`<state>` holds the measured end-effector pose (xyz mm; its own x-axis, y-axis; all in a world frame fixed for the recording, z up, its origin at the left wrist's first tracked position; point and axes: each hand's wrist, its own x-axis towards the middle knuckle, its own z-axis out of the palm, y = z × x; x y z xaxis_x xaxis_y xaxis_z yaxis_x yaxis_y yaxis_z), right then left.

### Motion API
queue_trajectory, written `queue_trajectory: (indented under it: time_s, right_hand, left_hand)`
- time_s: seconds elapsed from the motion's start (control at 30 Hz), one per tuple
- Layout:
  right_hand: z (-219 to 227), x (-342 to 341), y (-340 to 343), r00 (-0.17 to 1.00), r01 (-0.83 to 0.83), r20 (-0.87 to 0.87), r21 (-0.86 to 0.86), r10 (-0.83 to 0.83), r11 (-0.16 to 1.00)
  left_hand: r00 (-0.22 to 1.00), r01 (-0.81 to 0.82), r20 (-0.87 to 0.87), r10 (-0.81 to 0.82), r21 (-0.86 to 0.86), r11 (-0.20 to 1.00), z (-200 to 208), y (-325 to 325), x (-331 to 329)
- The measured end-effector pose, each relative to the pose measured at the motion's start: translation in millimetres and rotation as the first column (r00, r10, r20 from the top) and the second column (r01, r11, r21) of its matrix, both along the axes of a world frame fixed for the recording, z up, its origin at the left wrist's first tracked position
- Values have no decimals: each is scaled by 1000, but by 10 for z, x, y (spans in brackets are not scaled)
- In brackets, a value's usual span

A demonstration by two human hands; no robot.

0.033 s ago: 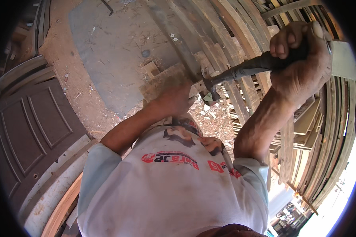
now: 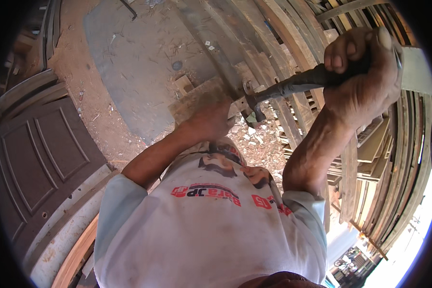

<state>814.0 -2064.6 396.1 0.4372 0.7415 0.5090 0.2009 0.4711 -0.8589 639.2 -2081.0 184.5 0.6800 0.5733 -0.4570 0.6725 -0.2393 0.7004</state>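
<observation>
My right hand (image 2: pixel 362 67), raised at the upper right, is closed around the dark wrapped handle of a hammer (image 2: pixel 293 85). The metal hammer head (image 2: pixel 253 100) hangs beside my left hand (image 2: pixel 209 117), close to the end of a pale wooden piece (image 2: pixel 236 107). My left hand is low in front of my body and looks curled closed. Its fingers are blurred and partly hidden, so what they hold does not show. Just beyond it lies a rough wooden board (image 2: pixel 180 110), with a small wood block (image 2: pixel 183 84) at its far side.
Long timber planks (image 2: pixel 273 48) run across the upper right, with more stacked lumber (image 2: pixel 410 158) at the right. Wood chips (image 2: pixel 254 139) litter the ground below the hammer. A brown panelled door (image 2: pixel 43 158) leans at the left. A grey sheet (image 2: pixel 129 62) covers the ground ahead.
My right hand and the hammer have shifted very slightly left. My left hand stays in the same place.
</observation>
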Motion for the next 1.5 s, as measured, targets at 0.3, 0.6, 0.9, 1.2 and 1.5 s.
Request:
queue_trajectory:
  time_s: [0.3,0.6,0.9,1.2,1.5]
  right_hand:
    - [-108,316,54,877,-480,36,77,478,874]
    - [-216,598,-358,849,-516,23,258,528,817]
    - [-205,284,-158,925,-380,80,217,371,899]
    - [-734,633,-1666,910,-413,201,476,361,776]
    - [-831,659,-1753,891,-441,156,524,427,729]
  left_hand:
    - [995,-53,100,20,344,937,-334,-49,46]
    - [996,-6,-88,25,213,977,14,187,104]
    - [996,-77,-25,83,197,977,-50,-106,177]
    - [979,19,-193,71,429,903,81,-247,262]
    - [991,83,-131,-29,428,900,8,-54,323]
